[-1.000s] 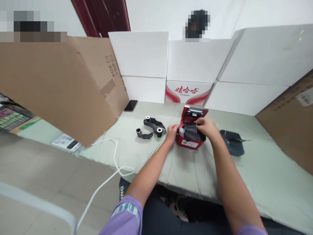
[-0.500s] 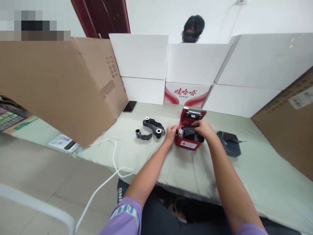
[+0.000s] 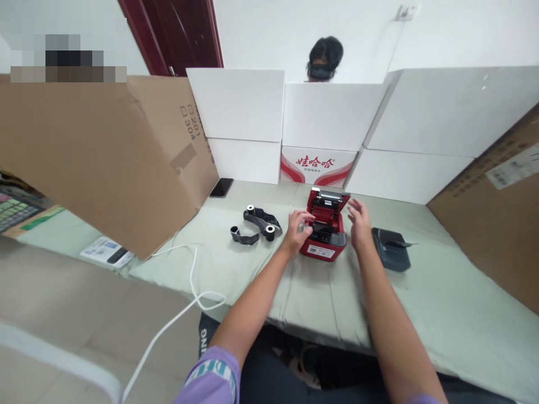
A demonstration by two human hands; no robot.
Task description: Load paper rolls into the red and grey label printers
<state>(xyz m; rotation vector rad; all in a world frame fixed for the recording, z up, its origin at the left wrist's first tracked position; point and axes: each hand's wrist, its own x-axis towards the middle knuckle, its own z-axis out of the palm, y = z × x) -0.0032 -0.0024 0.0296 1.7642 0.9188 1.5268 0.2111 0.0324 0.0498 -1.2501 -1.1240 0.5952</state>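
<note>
A red label printer (image 3: 323,252) stands on the cloth-covered table with its lid (image 3: 328,201) raised. Something black lies inside its bay; I cannot make out its exact form. At the printer's left rim is my left hand (image 3: 298,229), fingers apart and curved over the edge, with nothing visible in them. My right hand (image 3: 359,221) is just right of the raised lid, fingers spread and holding nothing; whether a fingertip touches the lid I cannot tell. Left of the printer lie black ribbon strips (image 3: 257,221) with white-cored rolls. A dark grey case-like piece (image 3: 391,249) rests to the right.
White panels (image 3: 332,115) and cardboard sheets (image 3: 168,163) wall in the table (image 3: 269,275). A phone (image 3: 221,187) lies at the back left. A white cable (image 3: 192,272) hangs over the front left edge. Another person's head (image 3: 326,59) shows behind the panels.
My right hand has come out of the printer's bay and moved to the right side of the lid, opening. My left hand has shifted from the printer's side onto its left rim.
</note>
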